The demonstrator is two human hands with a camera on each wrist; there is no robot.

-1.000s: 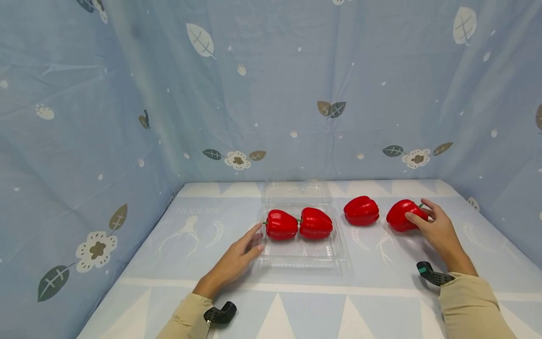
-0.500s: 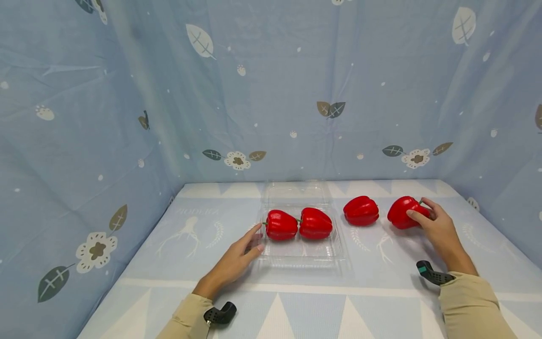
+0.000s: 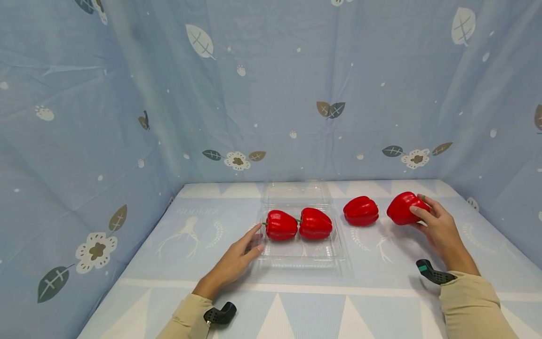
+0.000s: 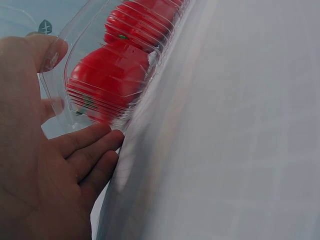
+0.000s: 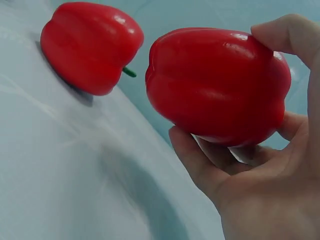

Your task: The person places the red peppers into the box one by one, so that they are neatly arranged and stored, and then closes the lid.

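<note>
My right hand [image 3: 440,230] grips a red bell pepper [image 3: 404,208] and holds it just above the table. In the right wrist view, the thumb lies on one side of the held pepper [image 5: 215,85] and fingers support the other. My left hand [image 3: 234,259] touches the left side of a clear plastic clamshell box [image 3: 296,250], its fingers mostly straight. Inside that box lie two red bell peppers, a left one [image 3: 281,226] and a right one [image 3: 315,224], both on their sides. Through the box wall they also show in the left wrist view.
Another red bell pepper [image 3: 361,211] lies on the table between the box and my right hand. The box's clear lid [image 3: 296,192] is folded back toward the rear curtain [image 3: 271,94]. A patterned cloth covers the table [image 3: 313,310].
My right hand has lifted its bell pepper slightly off the table and tilted it. The left hand, the box and the other peppers have stayed in place.
</note>
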